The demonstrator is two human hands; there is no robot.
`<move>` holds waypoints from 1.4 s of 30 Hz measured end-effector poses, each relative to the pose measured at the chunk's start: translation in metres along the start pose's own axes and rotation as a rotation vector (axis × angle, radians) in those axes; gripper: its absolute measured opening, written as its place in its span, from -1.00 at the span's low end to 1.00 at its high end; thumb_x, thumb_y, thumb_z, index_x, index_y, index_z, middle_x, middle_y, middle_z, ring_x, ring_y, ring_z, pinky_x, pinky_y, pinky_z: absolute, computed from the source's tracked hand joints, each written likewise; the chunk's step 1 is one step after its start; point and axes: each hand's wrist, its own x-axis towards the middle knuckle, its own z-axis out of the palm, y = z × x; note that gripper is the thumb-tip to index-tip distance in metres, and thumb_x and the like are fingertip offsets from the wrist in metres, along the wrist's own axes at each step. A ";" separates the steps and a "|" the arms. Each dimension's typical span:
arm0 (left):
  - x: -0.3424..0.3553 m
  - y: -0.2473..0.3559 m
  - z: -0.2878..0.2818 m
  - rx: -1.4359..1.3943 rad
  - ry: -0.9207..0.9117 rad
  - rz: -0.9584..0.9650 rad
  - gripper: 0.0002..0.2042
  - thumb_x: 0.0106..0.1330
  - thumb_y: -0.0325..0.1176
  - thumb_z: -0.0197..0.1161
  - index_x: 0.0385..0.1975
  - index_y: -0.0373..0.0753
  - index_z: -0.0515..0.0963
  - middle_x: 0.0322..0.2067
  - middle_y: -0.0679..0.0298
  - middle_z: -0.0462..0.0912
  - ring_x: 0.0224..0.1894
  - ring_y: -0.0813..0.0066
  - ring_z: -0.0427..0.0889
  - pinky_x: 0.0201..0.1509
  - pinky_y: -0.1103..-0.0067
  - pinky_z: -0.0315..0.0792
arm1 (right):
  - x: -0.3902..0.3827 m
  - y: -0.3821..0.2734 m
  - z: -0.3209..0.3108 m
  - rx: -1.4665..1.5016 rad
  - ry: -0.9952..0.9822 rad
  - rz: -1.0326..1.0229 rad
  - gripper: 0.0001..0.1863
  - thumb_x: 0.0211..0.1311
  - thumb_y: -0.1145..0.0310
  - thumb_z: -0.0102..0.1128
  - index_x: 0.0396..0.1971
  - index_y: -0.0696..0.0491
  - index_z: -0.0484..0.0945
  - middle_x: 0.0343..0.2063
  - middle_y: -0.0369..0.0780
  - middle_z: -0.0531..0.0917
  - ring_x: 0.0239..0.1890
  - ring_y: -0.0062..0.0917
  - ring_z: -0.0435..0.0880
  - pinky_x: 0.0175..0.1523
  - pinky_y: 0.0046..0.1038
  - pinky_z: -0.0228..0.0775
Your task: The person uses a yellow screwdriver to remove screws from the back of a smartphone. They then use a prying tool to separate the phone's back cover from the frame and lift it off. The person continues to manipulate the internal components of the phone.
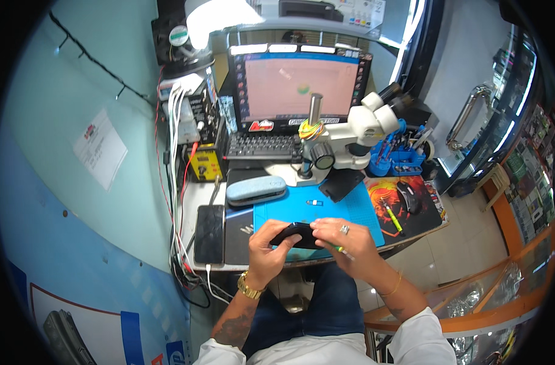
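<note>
Over the front edge of the blue work mat, I hold a black smartphone tilted between both hands. My left hand is closed round its left end, the thumb lying on the face towards me. My right hand pinches the right end with its fingertips. A slim green tool, its kind unclear, is also tucked in the right hand and sticks out below the fingers. On the mat beyond lies a small blue-and-white part.
A microscope stands behind the mat, before a monitor and keyboard. Left are a light-blue case, another phone on a cable, and a yellow-fronted device. Right lie a yellow screwdriver and a mouse.
</note>
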 end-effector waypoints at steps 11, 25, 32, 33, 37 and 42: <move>0.059 0.043 -0.013 0.339 -0.399 0.100 -0.76 0.15 -0.56 0.47 -0.17 -0.37 0.68 -0.35 0.13 0.77 -0.33 0.36 0.78 -0.23 0.51 0.58 | -0.021 0.011 0.008 0.542 0.152 0.557 -0.87 0.39 0.50 0.28 -0.14 0.19 0.68 -0.05 -0.06 0.76 -0.02 -0.39 0.77 0.14 -0.39 0.59; 0.059 0.046 -0.007 0.345 -0.476 0.022 -0.75 0.15 -0.55 0.48 -0.16 -0.36 0.69 -0.36 0.10 0.79 -0.33 0.38 0.81 -0.23 0.55 0.59 | -0.029 0.019 0.009 0.681 0.354 0.251 -0.84 0.42 0.51 0.21 -0.06 0.18 0.62 0.00 -0.01 0.74 0.13 -0.24 0.71 0.26 -0.27 0.53; 0.059 0.049 -0.005 0.337 -0.481 -0.007 -0.75 0.16 -0.55 0.48 -0.15 -0.36 0.69 -0.36 0.10 0.79 -0.31 0.39 0.80 -0.23 0.55 0.59 | -0.025 0.018 0.000 0.697 0.279 0.296 -0.85 0.41 0.52 0.22 -0.08 0.14 0.64 -0.03 -0.05 0.75 0.09 -0.28 0.73 0.23 -0.29 0.56; 0.060 0.049 -0.004 0.338 -0.484 -0.011 -0.75 0.16 -0.55 0.49 -0.16 -0.36 0.69 -0.35 0.10 0.79 -0.31 0.40 0.80 -0.23 0.55 0.60 | -0.024 0.019 -0.003 0.697 0.278 0.296 -0.85 0.41 0.52 0.22 -0.08 0.14 0.64 -0.03 -0.05 0.75 0.09 -0.28 0.73 0.23 -0.29 0.56; 0.057 0.044 0.000 0.320 -0.484 0.026 -0.75 0.16 -0.54 0.50 -0.16 -0.36 0.68 -0.35 0.12 0.79 -0.30 0.40 0.80 -0.23 0.55 0.60 | -0.015 0.025 -0.023 0.532 0.130 0.224 -0.84 0.36 0.52 0.26 -0.10 0.14 0.65 -0.09 -0.07 0.77 0.04 -0.27 0.76 0.13 -0.32 0.60; 0.053 0.045 0.010 0.302 -0.454 0.088 -0.80 0.16 -0.44 0.53 -0.24 -0.31 0.72 -0.39 0.17 0.76 -0.40 0.34 0.74 -0.33 0.54 0.57 | 0.001 0.016 -0.043 0.339 -0.059 0.123 -0.83 0.30 0.54 0.30 -0.13 0.17 0.63 -0.16 -0.08 0.77 -0.04 -0.19 0.76 0.00 -0.33 0.63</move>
